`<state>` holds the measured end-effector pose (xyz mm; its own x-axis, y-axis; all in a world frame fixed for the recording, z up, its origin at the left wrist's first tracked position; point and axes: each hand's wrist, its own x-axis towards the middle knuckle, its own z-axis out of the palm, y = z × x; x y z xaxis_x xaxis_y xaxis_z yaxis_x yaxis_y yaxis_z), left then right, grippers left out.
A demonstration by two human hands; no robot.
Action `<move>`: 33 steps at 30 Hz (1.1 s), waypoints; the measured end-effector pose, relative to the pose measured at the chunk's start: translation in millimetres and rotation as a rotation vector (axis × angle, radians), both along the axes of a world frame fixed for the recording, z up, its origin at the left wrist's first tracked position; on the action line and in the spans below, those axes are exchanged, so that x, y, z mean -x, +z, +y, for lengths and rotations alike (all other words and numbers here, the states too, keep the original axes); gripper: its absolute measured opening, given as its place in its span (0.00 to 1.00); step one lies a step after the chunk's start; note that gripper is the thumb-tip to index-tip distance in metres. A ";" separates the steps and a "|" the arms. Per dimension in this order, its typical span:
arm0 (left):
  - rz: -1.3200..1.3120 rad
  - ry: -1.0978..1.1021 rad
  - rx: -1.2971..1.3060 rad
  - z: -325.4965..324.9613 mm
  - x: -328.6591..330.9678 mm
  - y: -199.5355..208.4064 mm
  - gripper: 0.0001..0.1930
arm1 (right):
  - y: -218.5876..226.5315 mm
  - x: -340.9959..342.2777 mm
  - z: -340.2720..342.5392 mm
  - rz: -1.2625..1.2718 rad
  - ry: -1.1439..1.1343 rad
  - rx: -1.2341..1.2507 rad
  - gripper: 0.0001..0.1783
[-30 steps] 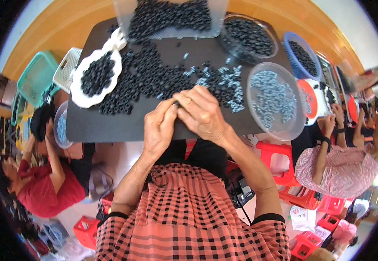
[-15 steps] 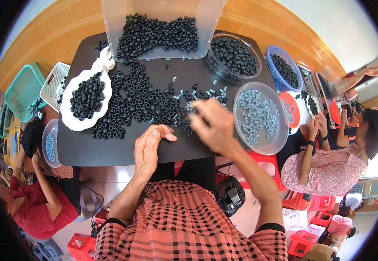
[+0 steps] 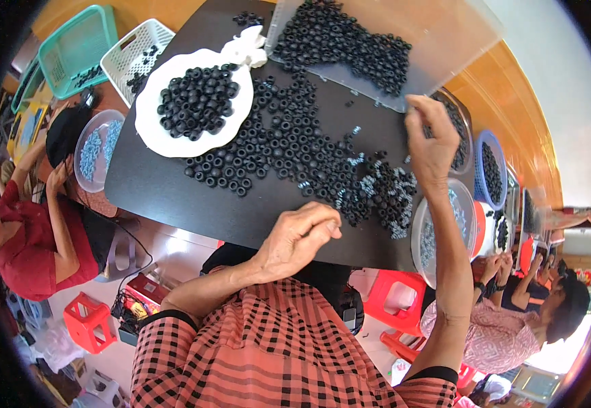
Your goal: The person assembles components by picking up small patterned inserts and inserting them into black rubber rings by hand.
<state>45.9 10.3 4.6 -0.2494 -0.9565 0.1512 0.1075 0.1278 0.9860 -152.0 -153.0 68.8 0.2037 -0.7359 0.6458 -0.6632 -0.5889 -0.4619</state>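
At the right, my right hand (image 3: 433, 139) is raised beside the clear round bowl (image 3: 467, 160) of black beads, partly covering it. Its fingers are curled with the tips close to the thumb; whether anything is between them cannot be seen. My left hand (image 3: 299, 239) hovers at the table's front edge, fingers bent in toward the thumb, its contents hidden. Loose black round beads with holes (image 3: 285, 146) spread over the dark table (image 3: 166, 187). Small light-blue coil-like pieces (image 3: 397, 221) are mixed into them at the right. My right forearm partly hides another clear bowl (image 3: 418, 234) of light-blue pieces.
A white scalloped plate (image 3: 147, 129) of black beads stands at left, a clear bin (image 3: 438, 51) with beads at the back. Farther out are a white basket (image 3: 115, 64), a green basket (image 3: 105, 27) and a blue basket (image 3: 503, 146). People sit on both sides, near red stools (image 3: 88, 319).
The view has turned rightward. My right hand has gone from the mixed pile, where it pinched a black bead, to beside the bowl of black beads. My left hand's fingers are now more curled.
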 end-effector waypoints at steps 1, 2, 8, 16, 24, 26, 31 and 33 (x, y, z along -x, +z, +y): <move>0.007 -0.020 -0.011 -0.4 -0.5 0.7 0.07 | -0.7 -16.5 -1.8 -0.002 0.063 -0.055 0.11; 0.006 -0.036 -0.029 -0.7 -0.8 1.7 0.06 | -1.9 -32.2 -3.7 -0.004 0.126 -0.109 0.11; 0.041 -0.049 -0.039 -0.6 -2.7 4.1 0.05 | -10.9 -120.3 -37.2 0.092 0.402 -0.284 0.12; 0.098 -0.079 -0.007 -3.0 -5.3 3.0 0.05 | -30.9 -159.6 -74.5 0.438 0.503 -0.306 0.15; 0.065 -0.094 0.017 -3.5 -5.0 1.1 0.07 | -26.2 -160.6 -66.0 0.648 0.401 -0.143 0.11; 0.054 -0.099 0.022 -3.1 -4.8 3.0 0.06 | -28.4 -149.3 -60.8 0.582 0.371 -0.146 0.11; 0.179 -0.048 -0.159 0.6 -4.6 8.3 0.05 | -14.1 -115.1 -11.7 0.102 0.350 -0.379 0.10; 0.313 -0.020 -0.271 -2.0 -6.8 5.0 0.06 | -11.9 -96.8 14.0 -0.089 0.339 -0.605 0.09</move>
